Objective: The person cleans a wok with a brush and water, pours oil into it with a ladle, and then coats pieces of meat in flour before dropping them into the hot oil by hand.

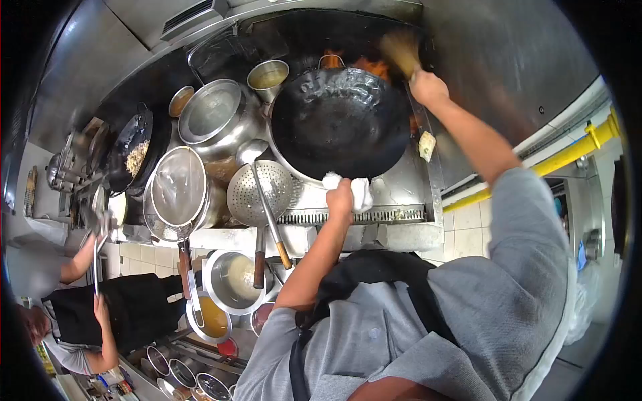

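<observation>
A large black wok (338, 123) sits on the stove, tilted, with flames showing behind its far edge. My left hand (340, 199) is closed on a white cloth (362, 194) at the wok's near rim. Up at the right, beyond the wok's far right edge, my right hand (428, 87) grips a bamboo brush (401, 53), whose bristles are blurred. A folded yellowish cloth (426, 146) lies on the stove's right edge. Left of the wok are a perforated skimmer (259, 192) and a ladle (251, 152) with a wooden handle.
A mesh strainer (178, 187), a metal pot (210, 112) and a cup of liquid (268, 75) stand at the left. Bowls, one with yellow liquid (212, 318), are below them. A co-worker (80, 314) stands far left near a wok with food (138, 157). A yellow pipe (568, 158) runs at the right.
</observation>
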The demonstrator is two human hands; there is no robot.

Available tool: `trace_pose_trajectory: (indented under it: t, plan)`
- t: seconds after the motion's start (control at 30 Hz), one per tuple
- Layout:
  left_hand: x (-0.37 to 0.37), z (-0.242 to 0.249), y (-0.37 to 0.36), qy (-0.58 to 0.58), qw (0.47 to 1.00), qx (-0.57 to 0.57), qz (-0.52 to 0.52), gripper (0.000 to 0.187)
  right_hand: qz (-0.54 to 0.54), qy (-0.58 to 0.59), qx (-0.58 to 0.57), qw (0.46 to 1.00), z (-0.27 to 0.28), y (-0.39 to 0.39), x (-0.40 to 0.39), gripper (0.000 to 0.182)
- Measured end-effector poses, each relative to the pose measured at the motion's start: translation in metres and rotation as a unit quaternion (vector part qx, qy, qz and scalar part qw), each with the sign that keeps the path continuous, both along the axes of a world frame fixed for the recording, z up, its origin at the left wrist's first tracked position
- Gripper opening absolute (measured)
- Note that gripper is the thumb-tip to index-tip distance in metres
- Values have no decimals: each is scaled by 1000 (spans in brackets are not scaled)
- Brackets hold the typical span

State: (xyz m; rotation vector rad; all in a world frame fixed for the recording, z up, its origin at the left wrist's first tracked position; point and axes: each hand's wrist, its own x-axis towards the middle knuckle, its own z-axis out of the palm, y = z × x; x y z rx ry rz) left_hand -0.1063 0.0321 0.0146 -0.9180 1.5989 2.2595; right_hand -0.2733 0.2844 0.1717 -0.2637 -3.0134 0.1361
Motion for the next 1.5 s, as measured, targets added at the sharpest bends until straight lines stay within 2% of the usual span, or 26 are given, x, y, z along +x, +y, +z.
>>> trace_pose_trajectory:
  t: [0.03, 0.13, 0.17, 0.2, 0.23, 0.3, 0.33, 0.37, 0.4, 0.43, 0.5, 0.53, 0.57, 0.6, 0.67, 0.7, 0.77, 0.8, 0.87, 0.97, 1.1, 1.17, 1.23, 1.3, 1.4, 1.5]
  plan:
    - [1, 1, 1, 1, 1000, -2, 2, 40, -61, 100, -98, 988, -7, -12, -10, 27]
    - [8, 13, -2, -20, 1000, 9, -12, 40, 9, -126, -61, 990, -99, -61, -5, 35]
    - [8, 15, 1, -31, 998, 44, -9, 39, 116, -185, -67, 973, -108, -85, 24, 42]
    - [7, 11, 0, -24, 997, 60, -42, 36, 215, -224, -204, 929, -105, -108, 49, 50]
    - [4, 6, 0, -24, 997, 55, -45, 36, 352, -158, -239, 891, -112, -119, 57, 59]
    - [3, -5, 0, -2, 999, 28, -35, 35, 357, -236, -295, 855, -100, -98, 56, 62]
    - [5, -4, -1, -4, 998, 54, -33, 34, 361, -250, -179, 880, -95, -68, 31, 58]
    - [4, -5, -2, -2, 996, 86, -37, 29, 245, -235, -24, 940, -92, -40, 5, 43]
    - [7, -1, -2, 7, 991, 120, -54, 27, 55, -156, -26, 986, -51, -27, 15, 37]
    - [11, 4, -5, 17, 986, 156, -60, 26, 3, 17, -19, 1000, -86, -1, -25, 38]
    - [23, -3, -30, -22, 957, 266, -113, 24, -22, 208, -201, 957, -51, 10, -15, 57]
    - [37, 2, -41, -24, 959, 258, -112, 25, -22, 129, -478, 869, -37, 14, -2, 65]
    - [56, 11, -52, -25, 962, 250, -110, 27, -10, 92, -527, 845, -38, 21, 22, 64]
    - [75, 20, -64, -29, 969, 229, -92, 28, 51, 245, -420, 872, -81, 32, 31, 62]
    - [116, 39, -91, -26, 979, 194, -47, 29, 40, 192, -483, 853, -65, -3, 149, 65]
    - [140, 46, -106, -22, 983, 183, -19, 31, 3, 52, -492, 869, -96, 3, 189, 71]
    - [181, 35, -136, -10, 986, 137, 91, 35, 53, 42, -367, 928, -168, 11, 276, 78]
    - [194, 34, -142, -19, 991, 33, 127, 34, 30, -28, -451, 892, -168, 10, 301, 78]
    - [212, 43, -141, -27, 975, -166, 144, 30, 46, -60, -465, 882, -168, 11, 307, 74]
    - [220, 14, -143, -34, 965, -224, 132, 25, 85, -41, -462, 882, -177, 30, 309, 72]
    - [211, -34, -142, -33, 983, -79, 163, 25, 108, -71, -393, 910, -173, 59, 336, 71]
    - [206, -31, -137, -9, 981, -4, 193, 29, 42, -129, -477, 868, -185, 64, 341, 80]
    - [200, -27, -137, 34, 976, 92, 194, 38, 49, -169, -271, 946, -172, 48, 326, 82]
    - [196, 8, -130, 80, 971, 150, 167, 58, 223, -36, -198, 954, -134, 10, 297, 81]
    - [183, 24, -137, 131, 968, 169, 133, 52, 357, 20, -347, 867, -105, -84, 260, 65]
    - [165, 30, -155, 86, 993, -6, 83, 42, 314, -133, -512, 789, -157, -183, 239, 55]
